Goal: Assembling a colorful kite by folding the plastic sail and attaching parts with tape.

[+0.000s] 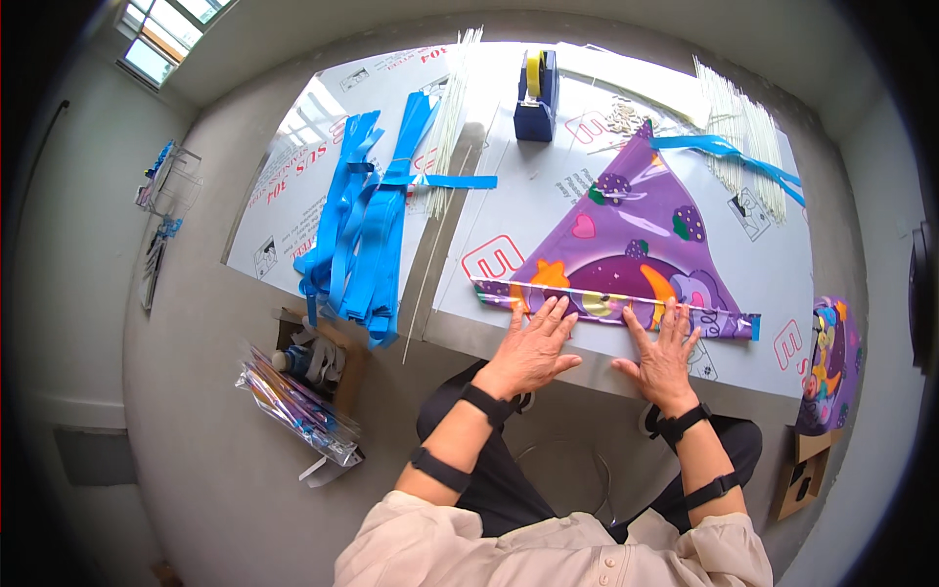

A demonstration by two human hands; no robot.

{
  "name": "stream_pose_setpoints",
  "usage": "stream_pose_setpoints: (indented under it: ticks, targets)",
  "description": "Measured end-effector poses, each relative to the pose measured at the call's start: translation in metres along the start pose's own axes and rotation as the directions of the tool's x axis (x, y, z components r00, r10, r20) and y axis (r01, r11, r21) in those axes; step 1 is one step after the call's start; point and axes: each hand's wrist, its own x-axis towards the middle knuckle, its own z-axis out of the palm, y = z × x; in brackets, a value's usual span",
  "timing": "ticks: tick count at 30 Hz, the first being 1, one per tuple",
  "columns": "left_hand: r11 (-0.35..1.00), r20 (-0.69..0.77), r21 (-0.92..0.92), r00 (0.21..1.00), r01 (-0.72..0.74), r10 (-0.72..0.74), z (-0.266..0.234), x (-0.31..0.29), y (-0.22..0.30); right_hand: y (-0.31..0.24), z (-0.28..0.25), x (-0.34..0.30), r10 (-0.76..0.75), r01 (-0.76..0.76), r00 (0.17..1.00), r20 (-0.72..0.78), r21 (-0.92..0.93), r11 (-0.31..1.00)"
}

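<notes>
A purple kite sail [626,215] printed with berries, hearts and orange shapes lies flat on the table, its point away from me. Along its near edge runs a folded-over strip [587,304], with a blue bit at the right end. My left hand [533,350] rests on the strip left of the middle, fingers stretched out. Fingers spread, my right hand [665,357] presses flat on the same strip further right. Neither hand grips anything. A blue ribbon [729,149] trails right from the sail's far tip.
A dark blue tape dispenser [535,108] stands at the back. Bundles of blue ribbon [377,225] and thin white rods [455,127] lie left; more white rods [748,132] lie back right. Small pieces [631,117] sit near the tip. An open box [337,367] stands below left.
</notes>
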Motion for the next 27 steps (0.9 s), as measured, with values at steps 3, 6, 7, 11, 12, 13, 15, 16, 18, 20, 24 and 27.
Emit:
stream_pose_setpoints:
  ticks: [3, 6, 7, 11, 12, 13, 15, 16, 18, 20, 24, 27]
  targets:
    - [0.925, -0.264, -0.376, 0.963, -0.058, -0.047, -0.037, 0.020, -0.062, 0.004, 0.008, -0.003, 0.014, -0.013, 0.997, -0.078, 0.009, 1.000]
    - [0.836, -0.516, -0.529, 0.726, 0.146, -0.454, -0.072, 0.058, -0.141, -0.002, 0.012, -0.002, 0.018, -0.018, 0.991, -0.135, 0.005, 1.000]
    - [0.857, -0.561, -0.460, 0.671, 0.233, -0.484, -0.079, 0.065, -0.176, -0.004, 0.012, -0.002, 0.009, -0.010, 0.989, -0.146, -0.006, 1.000]
    - [0.721, -0.447, -0.280, 0.578, 0.634, -0.683, -0.070, 0.089, -0.246, -0.002, 0.013, 0.000, 0.001, -0.012, 0.985, -0.170, -0.066, 0.998]
    - [0.682, -0.408, -0.302, 0.557, 0.666, -0.724, -0.068, 0.093, -0.249, -0.002, 0.014, 0.000, -0.002, -0.013, 0.984, -0.181, -0.081, 0.997]
    - [0.640, -0.327, -0.347, 0.551, 0.685, -0.767, -0.067, 0.097, -0.251, -0.002, 0.014, 0.000, 0.005, -0.020, 0.985, -0.174, -0.088, 0.996]
    - [0.634, -0.377, -0.333, 0.518, 0.698, -0.768, -0.062, 0.101, -0.249, -0.001, 0.016, 0.001, 0.000, -0.017, 0.984, -0.179, -0.098, 0.995]
    - [0.629, -0.428, -0.323, 0.484, 0.707, -0.764, -0.061, 0.103, -0.246, 0.000, 0.016, 0.001, -0.006, -0.015, 0.982, -0.187, -0.111, 0.994]
    - [0.641, -0.459, -0.266, 0.490, 0.720, -0.741, -0.061, 0.107, -0.259, -0.001, 0.015, 0.002, -0.014, -0.007, 0.981, -0.193, -0.109, 0.994]
    - [0.645, -0.498, -0.202, 0.490, 0.737, -0.716, -0.069, 0.098, -0.273, -0.006, 0.013, 0.006, -0.031, 0.011, 0.978, -0.207, -0.098, 0.995]
    - [0.320, 0.044, -0.801, 0.583, 0.505, -0.812, -0.093, 0.094, -0.253, -0.004, 0.011, 0.003, -0.005, -0.005, 0.982, -0.191, -0.052, 0.999]
    - [0.056, 0.180, -0.934, 0.598, 0.353, -0.781, -0.107, 0.085, -0.232, -0.005, 0.010, 0.001, 0.009, -0.014, 0.981, -0.192, -0.024, 1.000]
